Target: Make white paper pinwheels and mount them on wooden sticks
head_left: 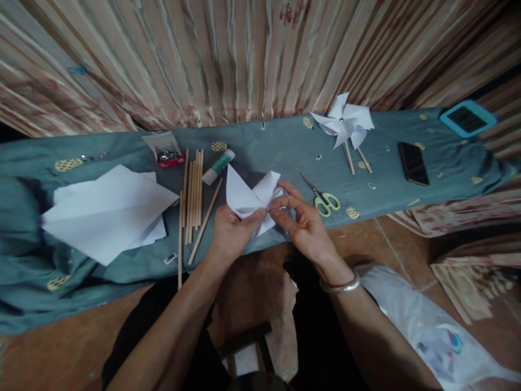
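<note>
Between my hands is a white paper pinwheel, its corners folded in toward the middle. My left hand grips its left side, the thumb pressed near the centre. The fingers of my right hand pinch at the centre, where a small dark pin head shows. Just left of my left hand lie several wooden sticks and a glue stick. Scissors with light green handles rest to the right of my right hand.
Stacked white paper sheets lie at left, behind them a small open box of metal pins. Toward the back right are finished pinwheels on sticks, a phone and a blue-framed device. A plastic bag sits on the floor.
</note>
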Motion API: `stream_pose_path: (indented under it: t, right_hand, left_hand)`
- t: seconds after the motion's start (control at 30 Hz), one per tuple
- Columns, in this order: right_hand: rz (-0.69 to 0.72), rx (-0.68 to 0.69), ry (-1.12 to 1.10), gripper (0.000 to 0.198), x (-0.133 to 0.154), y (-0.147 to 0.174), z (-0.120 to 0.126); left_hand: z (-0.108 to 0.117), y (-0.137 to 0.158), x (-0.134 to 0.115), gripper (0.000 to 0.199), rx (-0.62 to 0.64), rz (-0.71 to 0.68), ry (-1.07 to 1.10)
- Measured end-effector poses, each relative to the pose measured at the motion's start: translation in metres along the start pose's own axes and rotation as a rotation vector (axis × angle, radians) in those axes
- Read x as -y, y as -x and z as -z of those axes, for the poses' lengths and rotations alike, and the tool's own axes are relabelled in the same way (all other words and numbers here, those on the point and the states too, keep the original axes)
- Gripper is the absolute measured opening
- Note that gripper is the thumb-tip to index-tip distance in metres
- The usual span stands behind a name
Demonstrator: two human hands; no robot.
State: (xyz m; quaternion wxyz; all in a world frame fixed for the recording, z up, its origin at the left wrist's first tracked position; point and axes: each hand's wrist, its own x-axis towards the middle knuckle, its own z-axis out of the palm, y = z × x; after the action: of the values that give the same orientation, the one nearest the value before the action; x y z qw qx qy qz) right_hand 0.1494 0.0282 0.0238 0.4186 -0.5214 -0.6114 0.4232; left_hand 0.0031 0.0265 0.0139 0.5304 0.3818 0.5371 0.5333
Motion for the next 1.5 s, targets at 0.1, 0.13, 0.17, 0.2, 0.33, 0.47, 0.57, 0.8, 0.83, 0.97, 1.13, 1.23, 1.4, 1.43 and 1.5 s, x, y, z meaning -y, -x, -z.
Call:
stream_pose_path:
  t: [0.1,0.13,0.17,0.2,0.33,0.47,0.57,0.8,0.83,0.97,1.13,1.23,1.4,1.43,1.5]
  right_hand:
    - [-0.023,-0.003,0.012,0.012,0.000,0.000,0.000]
    - [-0.024,-0.002,0.014,0.011,0.000,0.000,0.000]
    - [-0.023,0.000,0.014,0.011,0.000,0.001,0.000]
    - [-0.021,0.000,0.014,0.011,0.000,0.001,0.000]
    - [-0.018,-0.007,0.002,0.017,0.000,0.000,-0.002]
    - [-0.016,-0.016,-0.018,0.021,-0.002,0.000,-0.004]
    - [-0.027,-0.028,-0.034,0.019,-0.003,0.001,-0.006]
    - [0.004,-0.059,-0.034,0.017,-0.001,0.003,-0.008]
    - [0.013,-0.071,-0.021,0.015,0.000,0.004,-0.008]
    - [0.009,-0.152,0.033,0.011,0.004,0.006,-0.008]
    - [0.014,-0.253,0.061,0.022,0.001,0.006,-0.007]
    - [0.008,-0.282,0.038,0.037,-0.006,0.003,-0.006]
    - [-0.099,-0.177,-0.172,0.060,-0.009,-0.001,-0.004]
    - [-0.125,-0.128,-0.237,0.057,-0.008,-0.002,-0.002]
    - [-0.184,-0.032,-0.336,0.047,-0.004,-0.002,0.001]
  left_hand:
    - [0.001,-0.001,0.001,0.019,0.048,-0.030,0.013]
    - [0.001,-0.001,0.001,0.020,0.056,-0.032,0.016]
    - [0.001,-0.001,0.001,0.021,0.056,-0.030,0.019]
    - [0.001,-0.001,0.000,0.022,0.052,-0.022,0.019]
    - [0.000,-0.001,-0.001,0.026,0.041,0.011,0.013]
    - [0.001,-0.001,-0.002,0.031,0.046,0.023,0.032]
    - [0.003,-0.002,0.000,0.030,0.046,0.024,0.005]
    - [0.004,-0.002,0.000,0.029,0.060,0.010,0.021]
    - [0.004,-0.002,-0.001,0.028,0.058,0.009,0.020]
    - [0.003,-0.001,-0.004,0.027,0.047,0.024,0.016]
    - [0.004,-0.001,-0.002,0.028,0.056,0.037,0.040]
    - [0.005,0.000,-0.002,0.028,0.053,0.047,0.045]
    - [0.004,0.001,-0.009,0.024,0.041,0.068,0.028]
    - [0.003,0.002,-0.010,0.024,0.041,0.074,0.021]
    - [0.003,0.003,-0.010,0.023,0.054,0.081,0.009]
